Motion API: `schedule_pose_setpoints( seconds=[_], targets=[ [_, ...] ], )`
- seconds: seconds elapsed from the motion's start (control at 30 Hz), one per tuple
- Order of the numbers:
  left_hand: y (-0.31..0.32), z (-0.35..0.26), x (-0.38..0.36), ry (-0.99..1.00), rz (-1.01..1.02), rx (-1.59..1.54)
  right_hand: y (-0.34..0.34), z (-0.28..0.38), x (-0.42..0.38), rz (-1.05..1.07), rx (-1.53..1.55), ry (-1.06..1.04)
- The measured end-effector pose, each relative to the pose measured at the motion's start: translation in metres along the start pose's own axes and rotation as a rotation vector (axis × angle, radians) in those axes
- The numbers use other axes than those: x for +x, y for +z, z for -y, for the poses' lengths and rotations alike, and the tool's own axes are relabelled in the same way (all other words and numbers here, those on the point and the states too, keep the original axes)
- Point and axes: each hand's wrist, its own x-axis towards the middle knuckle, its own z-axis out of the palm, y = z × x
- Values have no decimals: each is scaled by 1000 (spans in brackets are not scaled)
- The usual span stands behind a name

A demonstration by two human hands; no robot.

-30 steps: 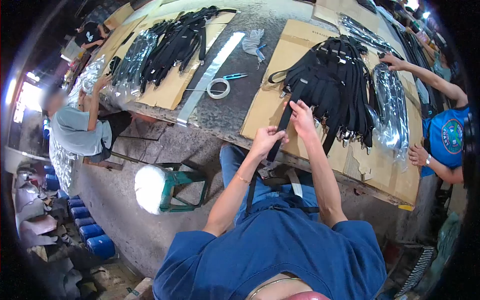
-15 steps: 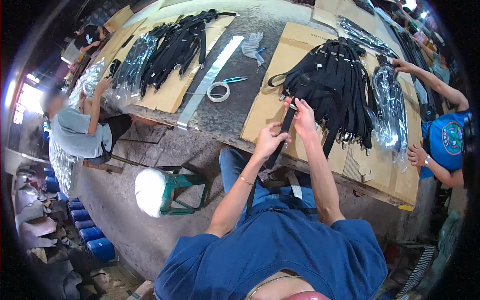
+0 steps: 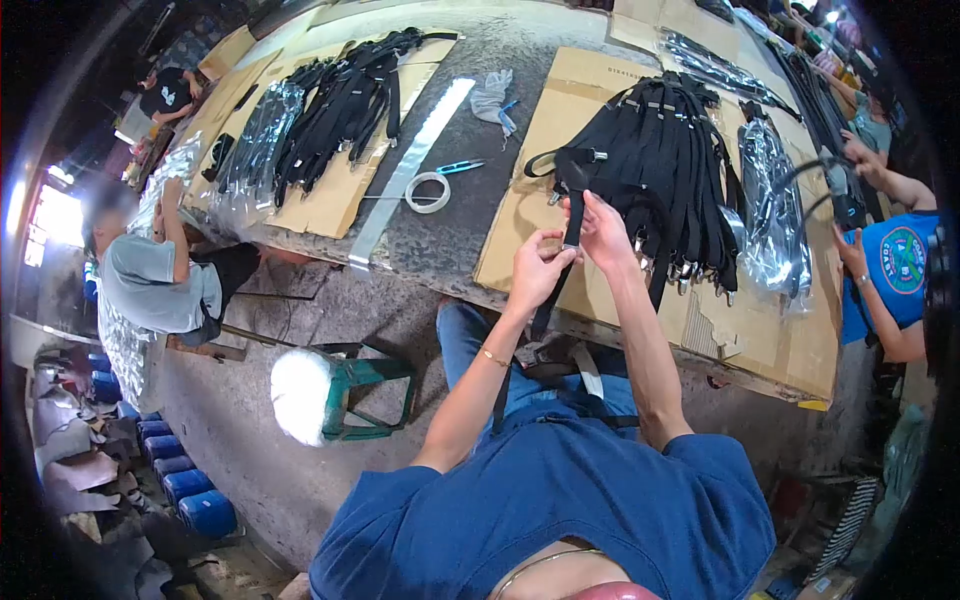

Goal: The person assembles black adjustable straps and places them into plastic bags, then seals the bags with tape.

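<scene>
A black suspender strap [image 3: 574, 218] runs between my two hands above the front edge of the cardboard, its lower end hanging past the table edge. My left hand [image 3: 541, 266] pinches the strap between thumb and fingers. Higher up, my right hand [image 3: 606, 234] has its fingers closed on the same strap. Just beyond my hands, a large pile of black suspenders [image 3: 670, 150] with metal clips is spread on the cardboard sheet [image 3: 510, 225]. One silver clip [image 3: 600, 156] lies close above my right fingertips.
Left of the cardboard are a tape roll [image 3: 428, 192], blue-handled snips [image 3: 460, 166] and a silvery strip [image 3: 415, 165]. Plastic-wrapped suspenders [image 3: 772, 215] lie right. Another suspender pile [image 3: 345, 110] is far left. A green stool [image 3: 370, 395] stands on the floor. Co-workers are at both sides.
My hands stay on the strap, and its upper part now shows above my right fingers. The right-hand co-worker's hands have left the wrapped bundle, with a dark strap blurred near them.
</scene>
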Motion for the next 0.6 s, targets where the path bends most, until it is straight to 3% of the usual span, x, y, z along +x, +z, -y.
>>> schedule_pose_setpoints(
  seconds=[0.07,0.1,0.23,0.27,0.37,0.47,0.53,0.6],
  targets=[
    [-1,-4,2,-30,-10,2,32,3,-11,-95,-117,-319],
    [-3,-1,6,-29,-10,12,33,-1,-8,-149,-70,-360],
    [-1,-11,25,13,-44,-18,36,-11,-22,-122,-119,-386],
    [2,-19,27,44,-79,-10,26,-16,-16,12,-98,-425],
    [9,-49,26,170,-117,66,23,-24,-17,-62,-89,-498],
    [12,-49,30,176,-129,137,26,-19,-19,-37,40,-476],
    [13,-46,33,193,-142,170,33,-12,-22,103,398,-430],
    [15,-45,34,222,-152,211,31,-7,-18,50,479,-427]
  ],
)
